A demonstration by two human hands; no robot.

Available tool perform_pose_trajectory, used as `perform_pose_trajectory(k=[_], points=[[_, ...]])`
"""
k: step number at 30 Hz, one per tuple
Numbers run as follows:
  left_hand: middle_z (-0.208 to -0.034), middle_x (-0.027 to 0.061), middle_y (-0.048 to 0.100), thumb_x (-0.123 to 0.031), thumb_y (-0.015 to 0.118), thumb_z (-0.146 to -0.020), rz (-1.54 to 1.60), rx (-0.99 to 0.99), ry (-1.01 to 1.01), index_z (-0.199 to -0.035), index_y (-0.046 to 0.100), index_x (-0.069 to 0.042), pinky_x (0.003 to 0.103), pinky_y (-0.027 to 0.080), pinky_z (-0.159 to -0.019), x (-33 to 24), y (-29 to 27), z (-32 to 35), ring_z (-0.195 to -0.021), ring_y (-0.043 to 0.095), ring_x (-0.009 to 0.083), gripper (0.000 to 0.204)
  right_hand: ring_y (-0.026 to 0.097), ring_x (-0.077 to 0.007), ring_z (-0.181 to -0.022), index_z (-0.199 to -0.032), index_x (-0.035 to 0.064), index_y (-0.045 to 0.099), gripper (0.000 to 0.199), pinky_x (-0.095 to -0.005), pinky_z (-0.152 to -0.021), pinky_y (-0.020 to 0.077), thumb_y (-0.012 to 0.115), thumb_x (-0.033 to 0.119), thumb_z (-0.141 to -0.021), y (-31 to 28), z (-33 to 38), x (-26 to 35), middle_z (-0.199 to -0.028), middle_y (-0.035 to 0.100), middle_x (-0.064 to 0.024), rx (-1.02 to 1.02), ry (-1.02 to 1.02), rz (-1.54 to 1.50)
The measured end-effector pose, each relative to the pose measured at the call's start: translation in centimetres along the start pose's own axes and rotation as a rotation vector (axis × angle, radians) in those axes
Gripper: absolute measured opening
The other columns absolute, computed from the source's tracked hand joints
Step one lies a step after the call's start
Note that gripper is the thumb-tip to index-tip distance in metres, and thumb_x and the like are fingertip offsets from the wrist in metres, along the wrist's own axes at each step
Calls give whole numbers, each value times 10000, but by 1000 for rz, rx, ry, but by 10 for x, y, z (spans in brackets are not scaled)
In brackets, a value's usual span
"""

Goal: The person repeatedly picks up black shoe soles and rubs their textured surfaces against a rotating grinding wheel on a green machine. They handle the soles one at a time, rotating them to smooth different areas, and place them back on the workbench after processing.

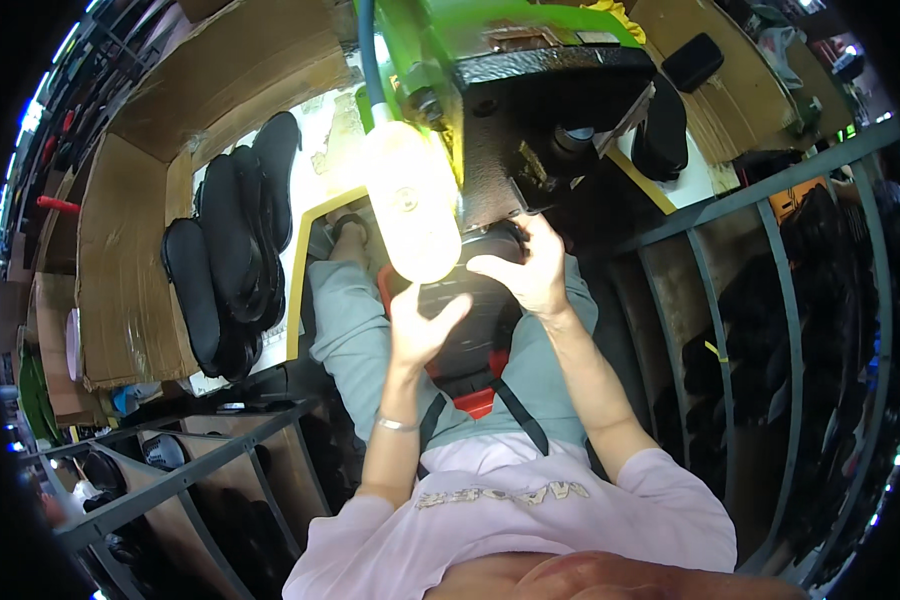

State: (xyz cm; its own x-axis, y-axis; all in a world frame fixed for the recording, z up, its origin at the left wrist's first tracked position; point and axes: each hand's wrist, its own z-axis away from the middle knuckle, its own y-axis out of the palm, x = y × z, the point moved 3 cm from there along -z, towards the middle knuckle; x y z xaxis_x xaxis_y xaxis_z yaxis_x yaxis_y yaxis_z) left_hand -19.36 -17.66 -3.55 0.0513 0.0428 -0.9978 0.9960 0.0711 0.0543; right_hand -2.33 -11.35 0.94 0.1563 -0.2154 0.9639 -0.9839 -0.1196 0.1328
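Observation:
My left hand (422, 332) is just below a glowing white oval lamp (410, 205). Its thumb stands apart from the fingers, whose tips reach the lamp's lower end. My right hand (535, 272) is raised under the black machine head (555, 115), thumb spread wide and fingertips by the machine's lower edge. I see nothing gripped in either hand. Between and below them lies a dark, rounded thing with faint stripes (460, 335), with red parts (475, 402) at its near end; I cannot make out its kind.
Several black shoe soles (235, 235) lie on the white tabletop at left, beside a cardboard box (135, 270). More black soles (660, 130) lie right of the machine. Grey metal racks (790, 330) holding dark items flank me. The machine's green body (530, 18) rises ahead.

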Motion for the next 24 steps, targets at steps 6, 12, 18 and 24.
perform_pose_trajectory(k=[6,12,18,24], points=[[-862,64,685,-23,762,-777,-204,-77,264,-940,685,26,241,495,-691,-28,46,-37,-748,607,101,187,599,-168,-1001,-1149,-7,614,459,-311,-901,470,783,132,-746,-43,97,-73,-1103,655,-91,141,471,164],[-917,71,660,63,729,-778,31,-109,112,-1029,632,59,233,491,-752,-11,40,-15,-813,602,108,269,645,-153,-646,-1184,24,481,362,-271,-361,529,626,40,-853,-121,164,-87,-983,641,-88,-467,588,-494],[-938,76,653,71,745,-752,8,-100,177,-1064,594,49,250,500,-765,-30,34,-19,-815,608,116,348,567,-58,-566,-1212,-2,522,364,-182,-317,386,626,142,-895,-159,28,7,-949,617,-46,-356,192,-160],[-911,93,672,58,766,-711,246,-155,191,-966,637,29,280,517,-770,-54,-21,-30,-829,635,145,287,561,-75,-515,-1158,-30,520,322,-183,-306,414,646,62,-876,-106,-38,28,-936,609,-81,-71,222,-216]])
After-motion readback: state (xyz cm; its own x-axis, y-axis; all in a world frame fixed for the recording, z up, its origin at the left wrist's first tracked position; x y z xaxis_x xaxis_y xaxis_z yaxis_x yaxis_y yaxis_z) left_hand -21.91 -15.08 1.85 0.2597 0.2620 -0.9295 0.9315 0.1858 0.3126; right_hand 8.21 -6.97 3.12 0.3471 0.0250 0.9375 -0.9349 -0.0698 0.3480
